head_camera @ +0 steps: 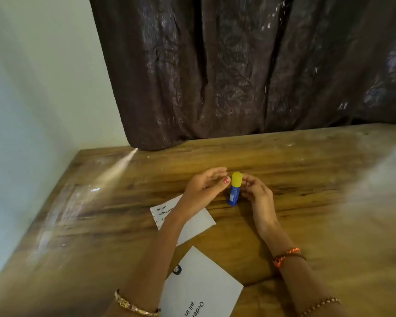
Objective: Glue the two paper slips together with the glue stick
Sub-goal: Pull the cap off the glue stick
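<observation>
Glue stick (234,189): blue barrel, yellow cap on, standing upright on the wooden table (318,202), roughly mid-table, between the two hands.

Right hand (258,194): just to the right of the glue stick, fingers loosely curled toward the barrel. The fingertips lie at or very near the upper barrel and cap; whether they actually grip it cannot be told from this view. An orange-and-brown braided thread (286,257) circles the wrist, and a beaded string (320,306) sits lower on the forearm.

Left hand (206,183): just to the left of the cap, palm turned inward, fingers relaxed and extended, holding nothing. The thumb, with a red-painted nail, points at the cap with a small gap between them. A gold bangle (135,305) is worn on the forearm.

Far paper slip (199,221): white, lying flat on the table nearer the person than the glue stick, partly covered by the left forearm. Small printed text shows at its left end, upside down to the viewer.

Near paper slip (201,284): white, larger in view, flat on the table between the two forearms, apart from the far slip. It bears a small black round mark and large black lettering, running off the bottom edge.

Surroundings: dark brown patterned curtain (238,65) hanging behind the table's far edge; pale wall (32,76) to the left.
</observation>
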